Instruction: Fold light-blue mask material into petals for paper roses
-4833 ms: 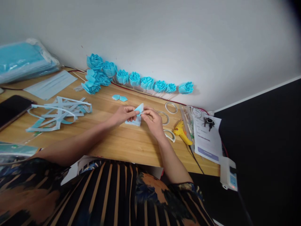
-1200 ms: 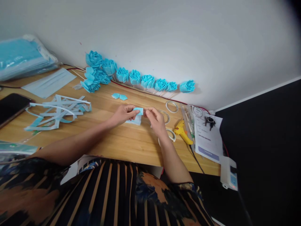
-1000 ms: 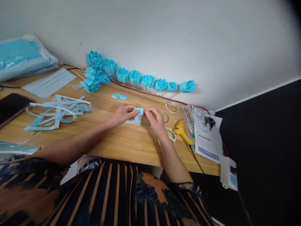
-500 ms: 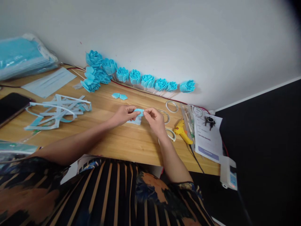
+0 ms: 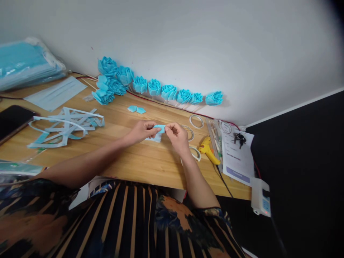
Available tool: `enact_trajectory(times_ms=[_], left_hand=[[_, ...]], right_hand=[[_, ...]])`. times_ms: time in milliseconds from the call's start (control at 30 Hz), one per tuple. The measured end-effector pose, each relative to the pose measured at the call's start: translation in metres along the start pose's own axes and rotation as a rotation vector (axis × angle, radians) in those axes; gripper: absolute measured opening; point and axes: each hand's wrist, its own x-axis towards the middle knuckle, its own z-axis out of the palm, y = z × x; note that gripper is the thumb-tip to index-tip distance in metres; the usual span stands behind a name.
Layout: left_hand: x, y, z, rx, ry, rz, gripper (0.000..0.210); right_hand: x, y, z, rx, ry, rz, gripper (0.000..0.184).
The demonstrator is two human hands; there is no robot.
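Between my hands is a small piece of blue mask fabric (image 5: 160, 128). My left hand (image 5: 143, 131) pinches its left side between thumb and fingers. At its right edge, the fingertips of my right hand (image 5: 176, 137) are closed on it. Below the hands a pale blue-white piece of fabric (image 5: 155, 138) lies on the table, partly covered by my left fingers. Farther back lie two folded blue petals (image 5: 136, 109). Several blue fabric flowers (image 5: 168, 92) on sticks lean along the wall.
Cut mask strips (image 5: 67, 127) and a phone (image 5: 14, 120) lie left, with a bag of masks (image 5: 27, 64) behind. To the right are tape rolls (image 5: 196, 122), a yellow glue gun (image 5: 209, 150), a paper sheet (image 5: 238, 161) with keys (image 5: 239, 139), and a power strip (image 5: 260, 197).
My right fingertips have shifted very slightly to the right along the blue fabric. Both hands keep their pinch, and the things on the table stay put.
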Motion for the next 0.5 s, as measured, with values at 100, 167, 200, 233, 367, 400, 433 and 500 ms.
enact_trajectory(times_ms=[100,167,200,233,367,400,433,500], left_hand=[[0.0,0.0,0.0,0.002,0.001,0.001,0.031],[0.0,0.0,-0.001,0.001,0.017,-0.001,0.031],[0.0,0.0,-0.001,0.0,0.022,-0.003,0.031],[0.0,0.0,-0.001,-0.002,0.025,-0.004,0.031],[0.0,0.002,-0.001,-0.005,0.023,-0.005,0.03],[0.0,0.002,-0.001,-0.002,0.023,-0.004,0.03],[0.0,0.002,-0.001,0.001,0.026,-0.003,0.031],[0.0,0.002,-0.001,0.007,0.029,-0.001,0.031]], right_hand=[[0.0,0.002,-0.001,0.029,-0.003,0.007,0.019],[0.001,0.005,-0.002,0.09,-0.013,0.015,0.023],[0.002,0.007,-0.002,0.127,-0.019,0.023,0.027],[0.002,0.008,-0.002,0.165,-0.028,0.034,0.03],[0.003,0.011,-0.001,0.245,-0.09,0.062,0.036],[0.003,0.01,-0.001,0.241,-0.103,0.055,0.037],[0.003,0.009,-0.001,0.229,-0.113,0.045,0.037],[0.002,0.007,-0.002,0.196,-0.123,0.042,0.035]])
